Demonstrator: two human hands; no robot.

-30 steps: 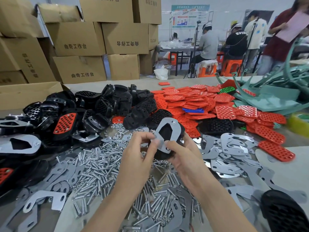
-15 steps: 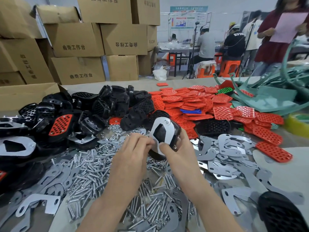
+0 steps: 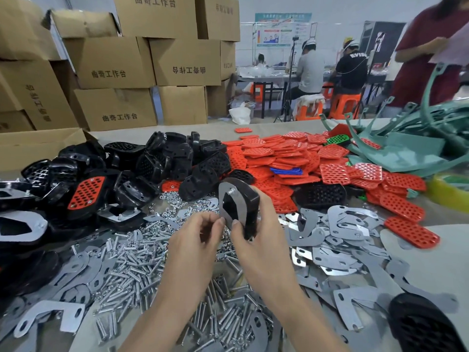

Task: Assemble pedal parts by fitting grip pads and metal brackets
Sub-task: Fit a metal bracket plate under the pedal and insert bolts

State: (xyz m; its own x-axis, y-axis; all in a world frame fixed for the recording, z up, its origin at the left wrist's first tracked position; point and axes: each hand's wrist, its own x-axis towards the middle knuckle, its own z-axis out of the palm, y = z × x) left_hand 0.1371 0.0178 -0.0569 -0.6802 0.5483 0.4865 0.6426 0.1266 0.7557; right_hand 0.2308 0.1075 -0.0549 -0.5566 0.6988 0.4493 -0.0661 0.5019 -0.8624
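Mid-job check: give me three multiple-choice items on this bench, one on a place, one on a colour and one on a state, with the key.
1. Where do the red pads lie, seen from the camera, relative to the black shells?
A. left of them
B. right of them
C. nearer than them

2. What colour is the odd piece among the red pads?
A. blue
B. yellow
C. white

3. What is the state of the pedal in the right hand?
A. it is bare
B. it carries a bracket
C. it lies on the table

Key:
1 B: the red heap sits to the right of the black one.
2 A: a blue strip lies on the red.
3 B: a grey plate sits on the held pedal's face, with a bolt end poking through it.
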